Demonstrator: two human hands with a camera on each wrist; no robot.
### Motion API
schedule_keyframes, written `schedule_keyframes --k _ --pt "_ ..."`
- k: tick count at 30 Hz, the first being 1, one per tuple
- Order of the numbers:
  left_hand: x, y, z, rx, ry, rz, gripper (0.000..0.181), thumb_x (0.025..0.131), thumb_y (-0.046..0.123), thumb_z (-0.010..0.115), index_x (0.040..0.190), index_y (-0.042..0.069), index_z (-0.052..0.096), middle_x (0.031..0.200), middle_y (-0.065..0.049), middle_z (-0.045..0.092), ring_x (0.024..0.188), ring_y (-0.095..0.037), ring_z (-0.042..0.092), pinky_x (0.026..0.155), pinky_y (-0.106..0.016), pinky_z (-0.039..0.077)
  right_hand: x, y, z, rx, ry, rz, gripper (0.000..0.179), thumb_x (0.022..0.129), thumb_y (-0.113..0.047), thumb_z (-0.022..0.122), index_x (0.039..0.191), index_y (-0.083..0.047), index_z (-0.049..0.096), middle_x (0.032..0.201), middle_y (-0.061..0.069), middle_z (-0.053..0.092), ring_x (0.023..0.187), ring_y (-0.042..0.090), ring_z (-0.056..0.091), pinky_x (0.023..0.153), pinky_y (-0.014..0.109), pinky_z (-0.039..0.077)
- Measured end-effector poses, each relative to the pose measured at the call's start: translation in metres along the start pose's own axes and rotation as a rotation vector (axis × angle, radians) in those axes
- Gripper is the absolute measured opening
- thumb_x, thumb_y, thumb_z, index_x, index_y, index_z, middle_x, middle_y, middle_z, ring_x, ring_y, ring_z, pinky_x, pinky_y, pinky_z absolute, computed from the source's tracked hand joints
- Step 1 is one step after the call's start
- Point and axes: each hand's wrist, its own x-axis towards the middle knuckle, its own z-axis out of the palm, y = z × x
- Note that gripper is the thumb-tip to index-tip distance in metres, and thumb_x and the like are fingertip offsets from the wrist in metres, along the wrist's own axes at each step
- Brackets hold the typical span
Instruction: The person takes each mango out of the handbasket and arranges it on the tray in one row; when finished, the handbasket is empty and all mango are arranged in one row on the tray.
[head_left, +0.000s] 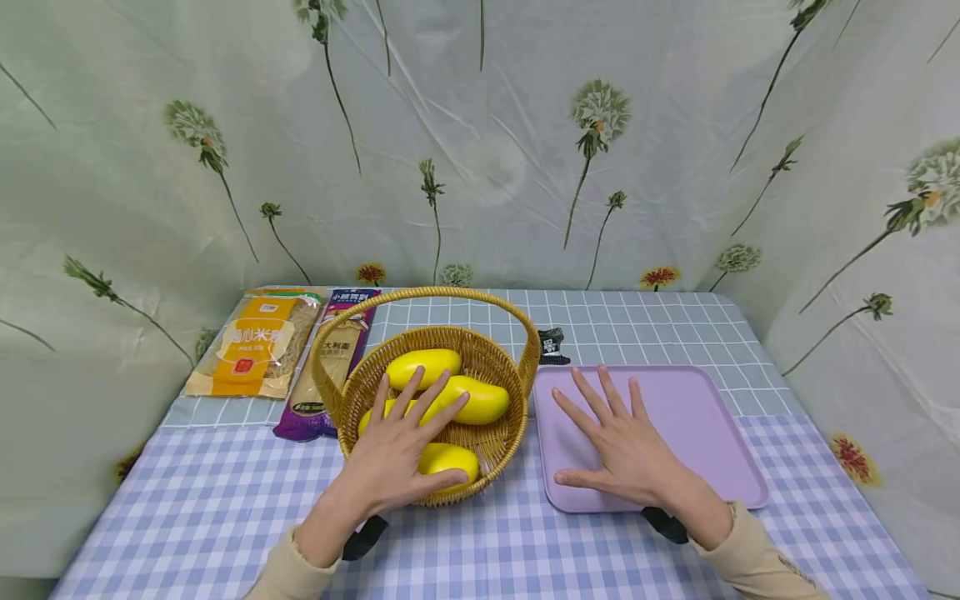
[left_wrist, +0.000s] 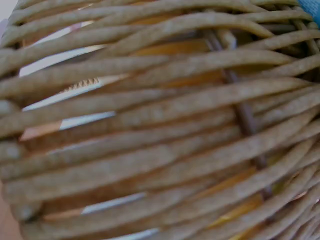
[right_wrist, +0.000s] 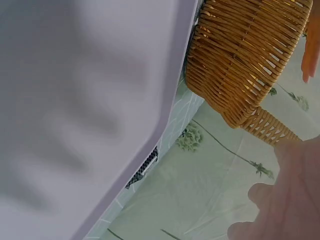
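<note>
My left hand (head_left: 393, 454) is spread flat over the near left part of a wicker basket (head_left: 517, 433) with a tall arched handle. Inside the basket lie several smooth yellow mangoes (head_left: 483, 402), some partly covered by that hand. In the left wrist view, the basket's woven side (left_wrist: 150, 115) fills the picture. My right hand (head_left: 626, 450), fingers fanned out, hovers over the left part of a lilac tray (head_left: 705, 417). Its palm and fingers (right_wrist: 295, 195) show at the right of the right wrist view, with finger shadows falling on the tray. Neither hand holds anything.
Left of the basket lie an orange-and-clear food packet (head_left: 251, 346) and a purple noodle packet (head_left: 333, 358). A small black packet (head_left: 553, 346) sits behind the tray's left corner. A checked cloth (head_left: 225, 500) covers the table, and a flowered curtain (head_left: 495, 167) hangs behind.
</note>
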Motion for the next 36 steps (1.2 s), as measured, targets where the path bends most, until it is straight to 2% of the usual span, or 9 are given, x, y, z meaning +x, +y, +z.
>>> schedule_keyframes --k 6,12,14,19,21,23,26,28,36 --pt "-0.006 -0.004 0.002 -0.040 0.096 0.001 0.080 0.085 0.073 0.038 0.149 0.026 0.033 0.156 -0.003 0.018 0.141 -0.032 0.013 0.109 -0.058 0.003 0.001 0.000 0.002 0.005 0.059 -0.044 0.098 0.077 -0.079 0.045 0.153 -0.023 0.019 0.158 0.008 0.001 0.141 0.037 -0.001 0.105 0.065 0.010" --pt "-0.017 -0.009 0.002 -0.180 0.256 -0.035 0.068 0.091 0.064 0.041 0.142 0.019 0.046 0.150 -0.004 0.034 0.136 -0.030 0.029 0.110 -0.051 0.013 0.003 -0.001 0.000 0.082 0.119 -0.059 0.093 0.080 -0.072 0.051 0.153 -0.025 0.019 0.157 0.010 0.012 0.141 0.034 0.014 0.107 0.058 0.015" --pt "-0.022 -0.010 0.002 -0.224 0.343 -0.051 0.064 0.092 0.061 0.043 0.137 0.016 0.052 0.144 -0.005 0.042 0.132 -0.029 0.036 0.108 -0.050 0.020 0.004 -0.002 -0.001 0.116 0.156 -0.074 0.090 0.082 -0.069 0.054 0.152 -0.023 0.023 0.155 0.011 0.019 0.139 0.032 0.020 0.107 0.056 0.019" --pt "-0.034 -0.014 0.005 -0.303 0.634 -0.094 0.048 0.091 0.048 0.055 0.116 0.009 0.068 0.118 -0.008 0.063 0.106 -0.029 0.057 0.092 -0.042 0.038 0.010 -0.005 -0.004 0.206 0.290 -0.139 0.077 0.085 -0.061 0.056 0.146 -0.016 0.038 0.146 0.012 0.037 0.131 0.030 0.037 0.099 0.052 0.034" --pt "-0.039 -0.017 0.007 -0.322 0.737 -0.117 0.042 0.090 0.043 0.059 0.107 0.007 0.071 0.107 -0.008 0.067 0.093 -0.028 0.060 0.084 -0.037 0.041 0.013 -0.006 -0.005 0.245 0.345 -0.167 0.072 0.087 -0.059 0.055 0.143 -0.014 0.044 0.143 0.010 0.042 0.127 0.028 0.042 0.096 0.051 0.038" --pt "-0.045 -0.020 0.010 -0.332 0.803 -0.155 0.038 0.089 0.040 0.061 0.101 0.006 0.073 0.099 -0.007 0.068 0.084 -0.027 0.059 0.078 -0.032 0.041 0.016 -0.009 -0.006 0.278 0.403 -0.198 0.067 0.089 -0.056 0.055 0.139 -0.012 0.049 0.140 0.009 0.046 0.123 0.027 0.046 0.094 0.049 0.041" --pt "-0.053 -0.025 0.016 -0.346 0.855 -0.220 0.035 0.087 0.037 0.065 0.097 0.004 0.074 0.093 -0.008 0.068 0.077 -0.025 0.056 0.073 -0.027 0.040 0.021 -0.013 -0.007 0.325 0.478 -0.243 0.059 0.090 -0.051 0.056 0.132 -0.009 0.056 0.133 0.009 0.052 0.118 0.026 0.051 0.092 0.046 0.044" --pt "-0.059 -0.028 0.021 -0.358 0.869 -0.267 0.032 0.083 0.033 0.068 0.095 0.004 0.074 0.092 -0.008 0.068 0.078 -0.025 0.056 0.075 -0.023 0.040 0.025 -0.015 -0.008 0.350 0.512 -0.271 0.054 0.090 -0.048 0.058 0.127 -0.008 0.060 0.129 0.009 0.056 0.115 0.026 0.054 0.091 0.045 0.045" --pt "-0.072 -0.029 0.034 -0.424 0.863 -0.349 0.023 0.073 0.015 0.076 0.092 0.003 0.075 0.096 -0.010 0.068 0.087 -0.029 0.056 0.088 -0.019 0.036 0.036 -0.025 -0.010 0.409 0.532 -0.341 0.042 0.091 -0.041 0.061 0.118 -0.009 0.064 0.121 0.010 0.061 0.110 0.024 0.057 0.088 0.041 0.047"
